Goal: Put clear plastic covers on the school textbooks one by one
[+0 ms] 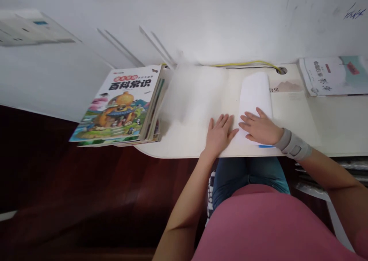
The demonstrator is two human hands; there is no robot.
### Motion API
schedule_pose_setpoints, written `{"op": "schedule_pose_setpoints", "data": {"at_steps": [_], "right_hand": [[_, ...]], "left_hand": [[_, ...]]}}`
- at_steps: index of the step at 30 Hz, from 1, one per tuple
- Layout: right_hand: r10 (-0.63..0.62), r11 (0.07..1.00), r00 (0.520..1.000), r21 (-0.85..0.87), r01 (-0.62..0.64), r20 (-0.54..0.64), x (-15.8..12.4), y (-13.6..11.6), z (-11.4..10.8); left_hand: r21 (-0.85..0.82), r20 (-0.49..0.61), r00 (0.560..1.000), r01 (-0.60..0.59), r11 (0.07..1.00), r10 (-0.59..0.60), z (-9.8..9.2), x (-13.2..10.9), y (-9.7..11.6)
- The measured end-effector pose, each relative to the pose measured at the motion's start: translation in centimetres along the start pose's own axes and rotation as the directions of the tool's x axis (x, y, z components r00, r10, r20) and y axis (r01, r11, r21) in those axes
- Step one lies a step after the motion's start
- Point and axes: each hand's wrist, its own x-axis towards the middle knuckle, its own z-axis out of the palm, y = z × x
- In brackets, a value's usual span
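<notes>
A folded piece of white paper lies lengthwise on the white desk, partly over a pale book whose cover shows a brown mountain print. My right hand rests flat on the near part of the white paper, fingers spread. A grey wrist strap is around that wrist. Just left of the paper, my left hand lies flat and open near the desk's front edge, holding nothing. A faint, blurred whitish sheet spreads beyond it; its edges are hard to make out. A small blue strip shows below my right hand.
On the left end stands a stack of books, topped by a colourful illustrated book that overhangs the desk's edge. Another book lies at the right. A yellow cable runs along the wall to a round desk hole.
</notes>
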Motion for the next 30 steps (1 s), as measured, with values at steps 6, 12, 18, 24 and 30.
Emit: {"op": "schedule_pose_setpoints", "data": {"at_steps": [6, 12, 18, 24, 30], "right_hand": [[0.03, 1.0, 0.999, 0.001, -0.03, -0.034, 0.4, -2.0, 1.2], [0.054, 0.999, 0.995, 0.008, -0.053, -0.078, 0.1, -2.1, 2.2], [0.071, 0.997, 0.99, 0.014, -0.07, -0.119, 0.2, -2.9, 2.8], [0.079, 0.997, 0.99, 0.016, -0.078, -0.12, 0.4, -3.5, 2.9], [0.083, 0.997, 0.991, 0.015, -0.082, -0.105, 0.6, -3.9, 2.9]], "left_hand": [[-0.11, -0.107, 0.994, -0.023, 0.994, 0.011, 1.1, -0.4, -0.6], [-0.184, -0.066, 0.995, -0.08, 0.98, 0.069, 0.0, -1.1, -2.1], [-0.251, -0.074, 0.988, -0.147, 0.957, 0.133, -0.2, -1.5, -3.6], [-0.334, -0.144, 0.988, -0.096, 0.938, 0.05, 0.5, -1.8, -3.6], [-0.304, -0.231, 0.973, -0.077, 0.949, 0.005, 0.2, -1.9, -3.7]]}}
